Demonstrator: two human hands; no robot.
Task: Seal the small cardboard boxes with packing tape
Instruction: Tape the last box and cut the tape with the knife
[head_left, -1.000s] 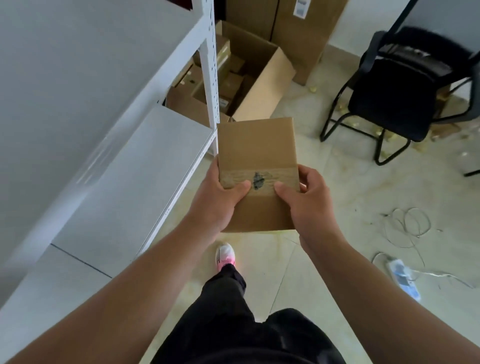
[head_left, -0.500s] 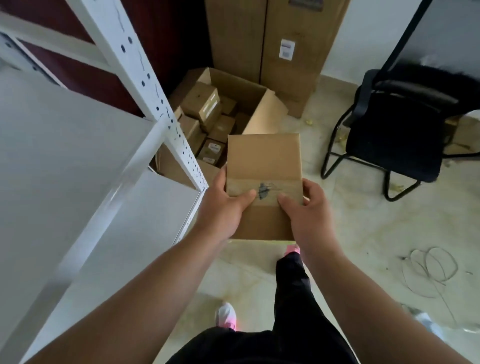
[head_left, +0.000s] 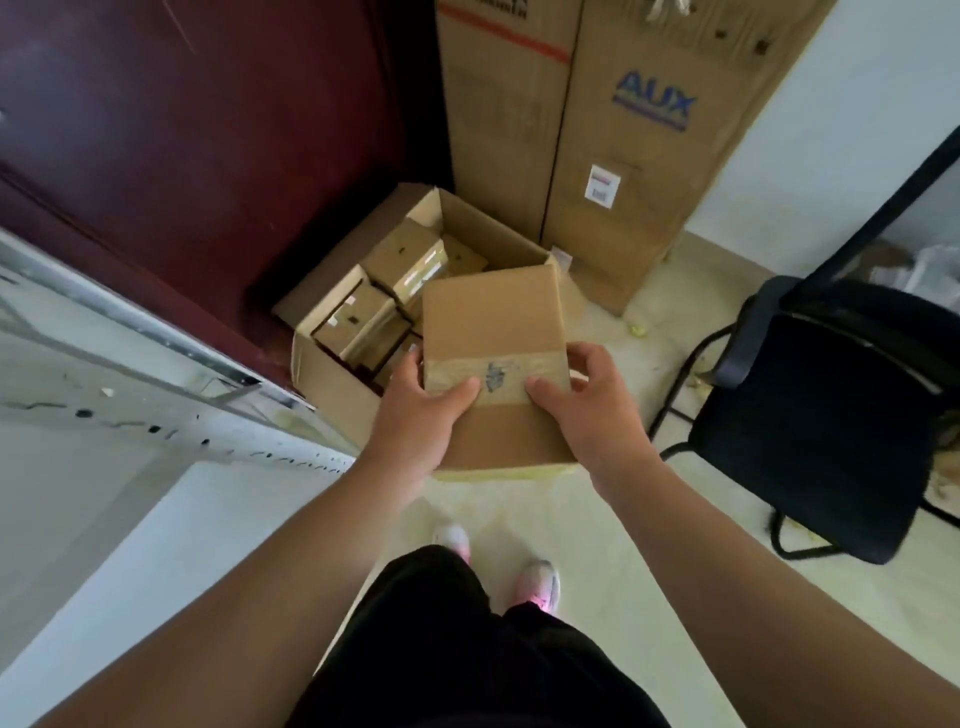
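1. holding the small cardboard box (head_left: 491, 322) out in front of the body, over the floor. the left hand (head_left: 415, 421) grips its left edge and the right hand (head_left: 587, 410) grips its right edge, fingers curled round the sides, thumbs on top.
2. the tape strip (head_left: 519, 364) runs side to side across the top face. both thumbs press on it, one each side of a dark smudge.
3. handling, my guess: prob light, since it sits easy between two hands. corrugated card is stiff at edges & corners but softer over the flap seam, so a hard push mid-face may dent it. the tape looks glossy, likely slick; bare card grips better.
4. best hold: side edges near the corners, as now, w/ thumbs only steadying on top.
5. around:
   - an open carton (head_left: 332, 400) sits on the floor just beyond and left of the box, w/ other small boxes (head_left: 405, 257) inside.
   - tall cartons (head_left: 623, 156) stand behind it.
   - a dark red door (head_left: 208, 130) is at left.
   - a white shelf rack (head_left: 156, 415) is near the left arm.
   - a black chair (head_left: 810, 415) is at right.
6. in the way: the carton's raised flap sits close to the box's far edge, and the rack crowds the left side. the chair is well apart. no tape roll in view.
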